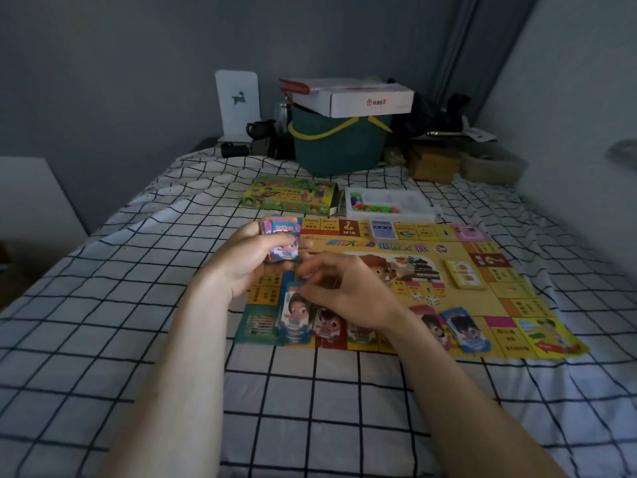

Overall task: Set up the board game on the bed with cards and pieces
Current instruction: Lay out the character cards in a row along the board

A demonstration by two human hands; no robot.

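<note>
The left hand (253, 257) grips a stack of play-money notes (282, 243), fingers curled around it and thumb pressed across the top note, which shows a cartoon face and the number 100. The stack is held just above the game board's left edge, at about 10 o'clock from the board's centre. The right hand (348, 291) hovers palm-down just beside it, at 4 o'clock from the stack, fingers bent toward the notes; whether it pinches anything is unclear, as the fingertips are blurred.

Under both hands lies the yellow game board (482, 291), flat on a bed (103, 339) with a white sheet checked in black. Along the board's near edge, at 6 o'clock, rows of notes (295, 319) with cartoon faces lie side by side, partly hidden by the right wrist. Two white dice (425, 299) sit near the centre. A yellow card deck (463, 274) lies at 3 o'clock, a blue deck (383, 229) at 12 o'clock.

Beyond the board, at 12 o'clock, rest the green game box (289, 194) and a white tray (413, 203) holding coloured pieces. Farther back stands a green basket (339, 146) with a white carton on top.
</note>
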